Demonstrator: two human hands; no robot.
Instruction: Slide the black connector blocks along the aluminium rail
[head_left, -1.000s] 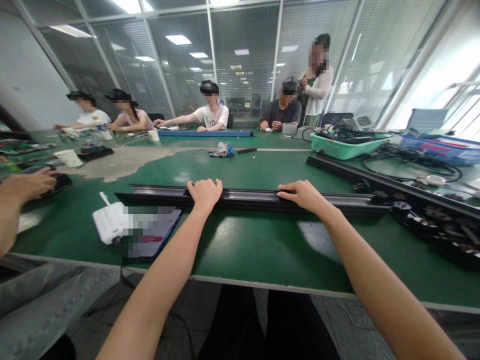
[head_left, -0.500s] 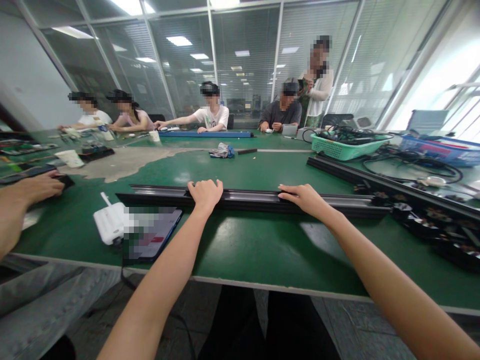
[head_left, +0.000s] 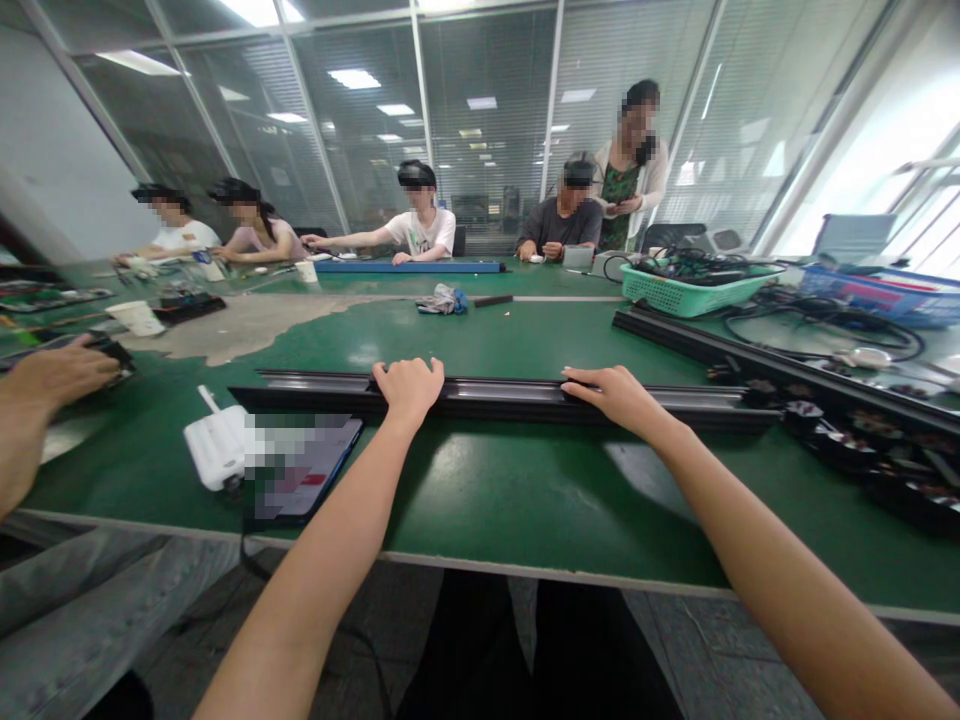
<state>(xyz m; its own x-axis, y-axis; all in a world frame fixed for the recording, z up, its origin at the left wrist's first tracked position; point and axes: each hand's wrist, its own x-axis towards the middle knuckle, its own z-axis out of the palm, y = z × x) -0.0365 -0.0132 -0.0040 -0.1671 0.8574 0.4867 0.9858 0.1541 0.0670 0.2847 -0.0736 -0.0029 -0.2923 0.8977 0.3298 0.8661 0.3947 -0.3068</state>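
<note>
A long black metal rail (head_left: 502,399) with a shiny inner channel lies crosswise on the green table (head_left: 480,500). My left hand (head_left: 409,388) grips it left of its middle, thumb on the near side and fingers over the far edge. Further right, my right hand (head_left: 609,392) holds the same rail, with thumb and forefinger at its channel and the other fingers partly hidden. Left of my left forearm lie a phone (head_left: 311,480), partly pixelated, and a white device (head_left: 214,445).
A co-worker's hand (head_left: 67,370) holds a dark part at the left. Another black rail (head_left: 750,355), a green basket (head_left: 697,290) and a blue basket (head_left: 877,295) are at the right. A crumpled cloth (head_left: 442,299) lies beyond my rail. Several people sit across the table.
My right hand has slid very slightly right along the rail. At the left, the co-worker's hand and dark part have shifted. The standing person has lowered their hands.
</note>
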